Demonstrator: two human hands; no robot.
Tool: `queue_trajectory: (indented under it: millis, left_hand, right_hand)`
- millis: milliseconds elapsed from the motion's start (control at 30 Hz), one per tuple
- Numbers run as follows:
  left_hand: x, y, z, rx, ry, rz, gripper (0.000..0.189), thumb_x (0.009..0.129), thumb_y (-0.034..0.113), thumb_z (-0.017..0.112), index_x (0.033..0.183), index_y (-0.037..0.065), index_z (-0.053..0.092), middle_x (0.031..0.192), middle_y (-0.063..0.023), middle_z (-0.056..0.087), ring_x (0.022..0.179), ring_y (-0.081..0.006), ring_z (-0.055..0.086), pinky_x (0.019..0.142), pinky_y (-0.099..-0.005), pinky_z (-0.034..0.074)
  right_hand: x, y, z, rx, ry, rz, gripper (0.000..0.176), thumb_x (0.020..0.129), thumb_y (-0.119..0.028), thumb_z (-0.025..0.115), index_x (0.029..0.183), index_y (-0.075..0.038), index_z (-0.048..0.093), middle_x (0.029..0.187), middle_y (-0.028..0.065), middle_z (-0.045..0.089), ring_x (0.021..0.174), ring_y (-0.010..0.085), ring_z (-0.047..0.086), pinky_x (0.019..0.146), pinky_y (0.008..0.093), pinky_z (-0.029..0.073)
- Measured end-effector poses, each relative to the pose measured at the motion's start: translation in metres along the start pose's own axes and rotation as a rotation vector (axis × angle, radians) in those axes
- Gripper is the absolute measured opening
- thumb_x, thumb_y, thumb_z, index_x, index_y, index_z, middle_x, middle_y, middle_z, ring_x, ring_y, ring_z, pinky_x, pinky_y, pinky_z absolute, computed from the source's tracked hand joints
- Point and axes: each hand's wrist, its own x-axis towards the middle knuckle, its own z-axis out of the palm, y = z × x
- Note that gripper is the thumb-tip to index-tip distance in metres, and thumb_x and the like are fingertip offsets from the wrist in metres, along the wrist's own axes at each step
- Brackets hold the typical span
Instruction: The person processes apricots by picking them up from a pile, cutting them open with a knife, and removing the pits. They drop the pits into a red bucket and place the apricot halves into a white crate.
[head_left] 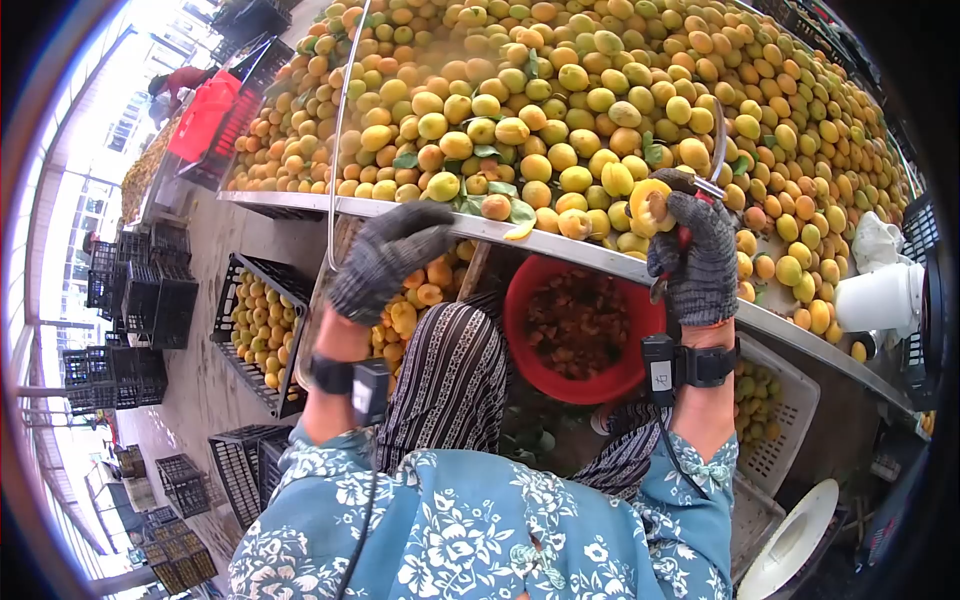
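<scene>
My left hand (395,258), in a dark grey knitted glove, is over the table's near edge, above a container of apricot halves (403,318). Its fingers stretch to the right, loosely bent, with nothing visible in them. My right hand (703,250), gloved alike, is closed around a red-handled tool (719,150) with a curved metal end pointing up. At the fingers of that hand is a cut apricot (650,207), its flesh facing me. Whole apricots (560,110) lie heaped on the metal-edged table (585,250), with some green leaves among them.
Below the table edge stands a red basin (525,372) of brown pits. A black crate (262,392) of apricots is on the left, a pale crate (790,425) on the right. A white bucket (878,300) sits at the right table end. A thin metal rod (343,120) rises at left.
</scene>
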Motion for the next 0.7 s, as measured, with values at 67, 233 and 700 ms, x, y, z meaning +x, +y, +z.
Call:
queue_trajectory:
  millis: [67,233,700]
  left_hand:
    - [0.02,0.023,0.044,-0.455,-0.075,0.055,0.034,0.088,0.025,0.065,0.116,0.006,0.061,0.103,-0.003,0.065,0.095,-0.0122,0.06,0.084,-0.0273,0.048]
    - [0.086,0.046,0.152,-0.711,-0.381,0.213,0.037,0.09,0.033,0.062,0.117,0.007,0.059,0.098,0.0004,0.061,0.089,-0.008,0.055,0.078,-0.0246,0.047]
    - [0.102,0.024,0.174,-1.109,-0.237,0.072,0.025,0.096,0.024,0.051,0.111,0.007,0.06,0.1,-0.004,0.061,0.093,-0.015,0.059,0.081,-0.0317,0.051]
  right_hand:
    - [-0.001,0.003,0.005,-0.007,-0.01,0.002,0.032,0.081,-0.023,0.062,0.104,-0.002,0.062,0.071,0.0028,0.06,0.039,0.0086,0.047,0.037,0.0204,0.038]
    - [0.011,0.019,-0.012,-0.098,-0.009,-0.023,0.028,0.085,-0.026,0.063,0.103,-0.005,0.064,0.065,0.001,0.059,0.039,0.01,0.049,0.036,0.0224,0.04]
    - [0.013,0.003,-0.016,-0.128,0.119,-0.023,0.017,0.083,-0.014,0.068,0.098,-0.006,0.065,0.064,0.002,0.061,0.037,0.0073,0.046,0.032,0.0217,0.035]
